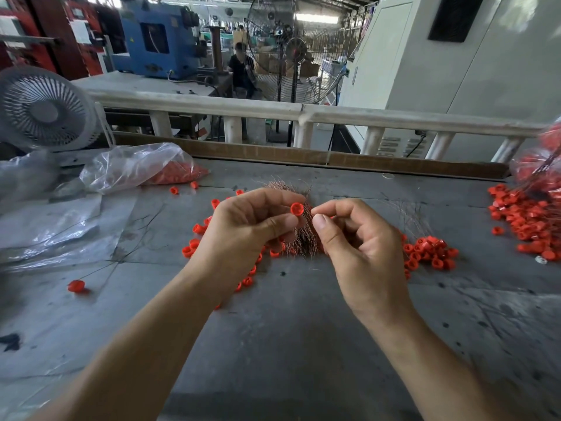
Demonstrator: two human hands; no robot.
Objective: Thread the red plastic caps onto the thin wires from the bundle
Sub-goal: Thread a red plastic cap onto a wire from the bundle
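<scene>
Left hand (249,226): pinching one red cap (297,209), frame centre. Right hand (361,238): fingertips pinched together beside cap; wire not discernible. Wire bundle (299,238): on tabletop (288,344) behind hands. Loose caps (431,253): scattered around.

No legible text, brand, number or label appears anywhere in the view. The blue machine (153,41) at upper left carries a small yellow triangular warning sticker (132,39), its symbol too small to make out.
</scene>
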